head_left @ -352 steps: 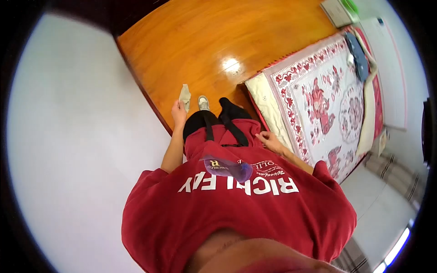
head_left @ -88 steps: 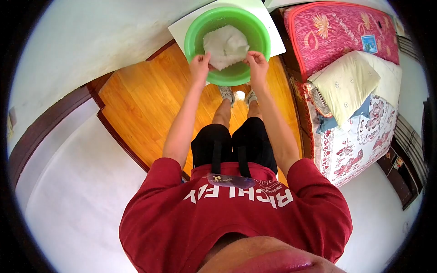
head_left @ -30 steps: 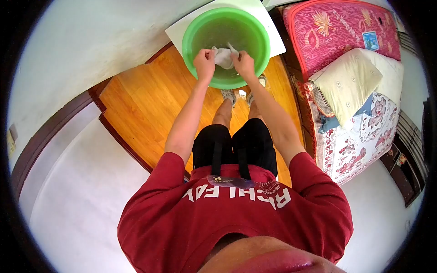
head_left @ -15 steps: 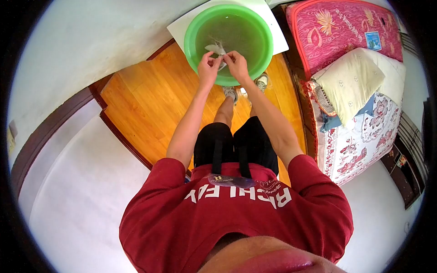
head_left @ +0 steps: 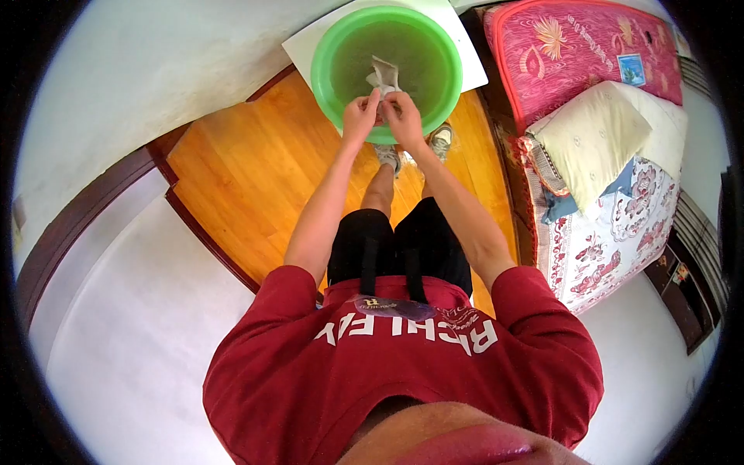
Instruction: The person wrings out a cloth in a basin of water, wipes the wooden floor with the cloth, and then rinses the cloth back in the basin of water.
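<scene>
A green plastic basin (head_left: 324,58) of cloudy water stands in front of my feet. Over its near side, my left hand (head_left: 359,116) and my right hand (head_left: 403,120) pinch a small wet white cloth (head_left: 384,76) between thumbs and fingers. The hands are close together, nearly touching. From the fingertips the cloth stretches away from me over the water, its far end greyish and spread out. Its exact kind I cannot make out; the near part is hidden by my fingers.
The basin rests on a white board or low stand (head_left: 473,74). To the right is a bed with a pink mat (head_left: 542,58), a pale pillow (head_left: 597,143) and a flowered cover (head_left: 589,256). A wall (head_left: 170,62) rises at the left above the wooden floor (head_left: 240,163).
The cloth has been lifted and opened out, its far end now standing up above the water. Both hands have shifted slightly toward me, still pinching it.
</scene>
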Tool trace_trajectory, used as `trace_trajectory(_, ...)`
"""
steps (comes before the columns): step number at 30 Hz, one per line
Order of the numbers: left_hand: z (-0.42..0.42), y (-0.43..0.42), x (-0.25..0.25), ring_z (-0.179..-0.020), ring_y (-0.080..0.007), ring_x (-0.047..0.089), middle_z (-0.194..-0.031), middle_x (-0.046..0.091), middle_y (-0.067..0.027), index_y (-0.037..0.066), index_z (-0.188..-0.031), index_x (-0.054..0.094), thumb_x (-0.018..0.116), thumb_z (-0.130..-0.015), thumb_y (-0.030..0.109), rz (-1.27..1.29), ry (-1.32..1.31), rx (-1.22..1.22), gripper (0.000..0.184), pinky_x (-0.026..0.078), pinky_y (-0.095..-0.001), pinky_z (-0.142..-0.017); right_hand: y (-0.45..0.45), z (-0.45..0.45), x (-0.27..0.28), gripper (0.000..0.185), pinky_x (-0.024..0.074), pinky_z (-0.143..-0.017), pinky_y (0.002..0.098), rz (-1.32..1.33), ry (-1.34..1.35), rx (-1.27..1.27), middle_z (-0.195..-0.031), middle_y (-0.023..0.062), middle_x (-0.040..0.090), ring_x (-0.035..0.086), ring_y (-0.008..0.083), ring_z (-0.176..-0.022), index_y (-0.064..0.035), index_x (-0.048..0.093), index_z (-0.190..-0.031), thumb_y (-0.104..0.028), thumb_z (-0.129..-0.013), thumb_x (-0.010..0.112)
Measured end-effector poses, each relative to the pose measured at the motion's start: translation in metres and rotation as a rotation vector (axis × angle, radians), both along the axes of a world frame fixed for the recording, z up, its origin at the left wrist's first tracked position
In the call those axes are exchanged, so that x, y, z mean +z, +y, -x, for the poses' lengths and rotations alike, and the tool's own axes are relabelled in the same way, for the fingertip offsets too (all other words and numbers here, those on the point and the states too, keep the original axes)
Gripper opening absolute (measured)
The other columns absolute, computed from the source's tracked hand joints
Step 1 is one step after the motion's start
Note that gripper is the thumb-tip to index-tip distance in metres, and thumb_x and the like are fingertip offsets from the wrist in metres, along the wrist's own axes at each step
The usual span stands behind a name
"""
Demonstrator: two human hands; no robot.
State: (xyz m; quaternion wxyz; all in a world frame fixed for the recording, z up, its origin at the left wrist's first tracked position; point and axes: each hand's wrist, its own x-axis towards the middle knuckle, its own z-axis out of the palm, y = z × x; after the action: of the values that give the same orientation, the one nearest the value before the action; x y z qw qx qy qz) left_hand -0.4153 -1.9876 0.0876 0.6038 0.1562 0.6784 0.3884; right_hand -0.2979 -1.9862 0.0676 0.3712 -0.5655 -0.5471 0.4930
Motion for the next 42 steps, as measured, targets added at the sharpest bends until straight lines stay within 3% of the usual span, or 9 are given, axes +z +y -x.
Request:
trace_trajectory(7,0.003,-0.001,-0.018,-0.057,-0.0170,0.054,-0.061,0.059,-0.0119,-0.005,-0.081,0.061,0.058,-0.091,0.026,-0.266,0.412,-0.162,0.033,0.043,-0.0328,-0.056,0.003,-0.002,0.003,0.015,0.0500,-0.073,0.0279,0.238,0.112,-0.037,-0.087,0.0080,0.064,0.062,0.0170,-0.079,-0.0015,0.059,-0.102,-0.007,-0.088,0.062)
trace_trajectory(9,0.006,-0.005,-0.020,-0.054,-0.0229,0.053,-0.060,0.057,-0.0147,-0.004,-0.083,0.061,0.055,-0.092,0.025,-0.339,0.507,-0.272,0.031,0.042,-0.0348,-0.055,0.007,0.002,0.012,0.018,0.0492,-0.067,0.0289,0.303,-0.135,-0.104,-0.083,0.0080,0.065,0.061,0.0173,-0.074,-0.0004,0.060,-0.098,-0.014,-0.088,0.064)
trace_trajectory(13,0.010,-0.009,-0.024,-0.057,-0.0282,0.053,-0.065,0.058,-0.0173,-0.003,-0.084,0.061,0.053,-0.094,0.024,-0.260,0.397,-0.188,0.030,0.041,-0.0372,-0.056,0.018,0.000,0.004,0.025,0.0470,-0.062,0.0303,0.333,-0.190,0.065,-0.080,0.0099,0.065,0.060,0.0160,-0.069,0.0023,0.061,-0.096,-0.021,-0.087,0.066)
trace_trajectory(18,0.024,-0.005,-0.029,-0.071,-0.0322,0.059,-0.077,0.063,-0.0200,-0.003,-0.089,0.062,0.052,-0.095,0.022,-0.224,0.756,-0.053,0.028,0.044,-0.0396,-0.064,0.021,-0.010,-0.046,0.023,0.0477,-0.071,0.0386,0.257,-0.185,-0.330,-0.084,0.0195,0.063,0.061,0.0297,-0.077,0.0034,0.062,-0.091,-0.018,-0.090,0.056)
trace_trajectory(24,0.046,0.002,-0.019,-0.066,-0.0245,0.059,-0.073,0.063,-0.0151,-0.004,-0.093,0.064,0.053,-0.093,0.021,-0.206,0.781,-0.040,0.027,0.045,-0.0356,-0.063,0.048,-0.042,-0.051,0.023,0.0451,-0.076,0.0346,0.478,0.245,-0.584,-0.093,0.0112,0.058,0.054,0.0201,-0.085,0.0016,0.054,-0.102,-0.020,-0.093,0.052)
trace_trajectory(27,0.049,0.002,-0.026,-0.074,-0.0245,0.062,-0.081,0.066,-0.0169,-0.002,-0.101,0.064,0.054,-0.093,0.020,-0.112,0.704,-0.069,0.026,0.047,-0.0354,-0.067,0.054,-0.047,-0.053,0.026,0.0463,-0.064,0.0272,0.336,0.036,-0.468,-0.086,0.0064,0.056,0.052,0.0144,-0.070,0.0031,0.052,-0.104,-0.021,-0.093,0.055)
trace_trajectory(30,0.039,-0.001,-0.005,-0.097,-0.0357,0.062,-0.101,0.065,-0.0219,-0.003,-0.113,0.060,0.054,-0.090,0.018,-0.171,0.720,-0.116,0.031,0.047,-0.0387,-0.086,0.055,-0.042,-0.029,0.028,0.0476,-0.074,0.0364,0.256,-0.246,-0.361,-0.098,0.0145,0.059,0.057,0.0247,-0.083,0.0042,0.053,-0.106,-0.018,-0.090,0.059)
trace_trajectory(35,0.031,-0.005,-0.006,-0.114,-0.0387,0.052,-0.123,0.055,-0.0242,-0.005,-0.119,0.055,0.055,-0.089,0.017,-0.303,0.812,-0.299,0.037,0.041,-0.0412,-0.098,0.048,-0.029,-0.012,0.036,0.0368,-0.101,0.0489,-0.275,-0.584,0.079,-0.131,0.0248,0.047,0.042,0.0433,-0.121,-0.0011,0.055,-0.114,-0.009,-0.080,0.062)
trace_trajectory(42,0.028,-0.011,-0.018,-0.115,-0.0377,0.051,-0.125,0.054,-0.0217,0.000,-0.121,0.055,0.057,-0.089,0.020,-0.345,0.845,-0.455,0.037,0.041,-0.0424,-0.098,0.065,-0.025,-0.052,0.048,0.0352,-0.105,0.0455,-0.193,-0.775,0.587,-0.132,0.0215,0.049,0.042,0.0398,-0.125,-0.0192,0.052,-0.132,-0.015,-0.084,0.060)
